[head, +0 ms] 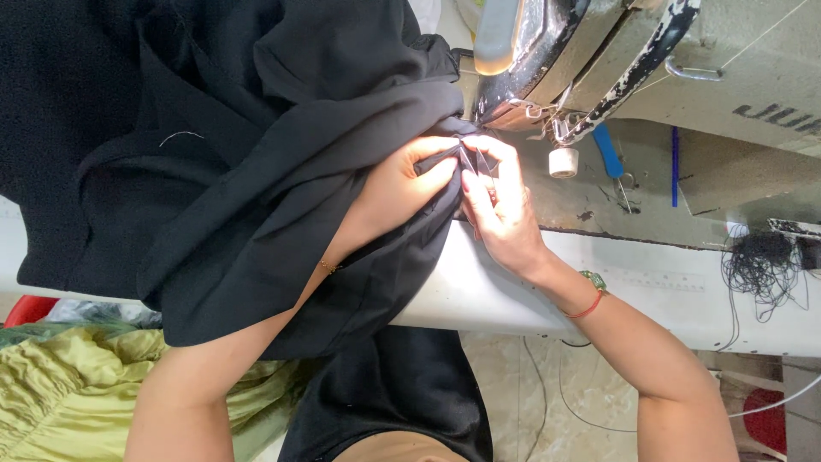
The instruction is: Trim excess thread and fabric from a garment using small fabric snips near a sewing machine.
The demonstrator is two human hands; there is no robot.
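A large black fabric (239, 145) lies bunched over the white sewing table (479, 291) and hangs off its near edge. My left hand (410, 175) pinches a fold of the cloth right in front of the sewing machine head (547, 60). My right hand (500, 201) grips the same fold from the right, fingertips touching those of the left hand. Both hands sit just below the needle area, which the cloth and machine hide. A red cord and a green bracelet circle my right wrist.
A white bobbin (563, 162), blue-handled snips (611, 158) and a blue pen (675, 167) lie on the machine bed to the right. A tangle of black thread (761, 265) sits at the far right. Yellow-green cloth (60, 385) is piled at lower left.
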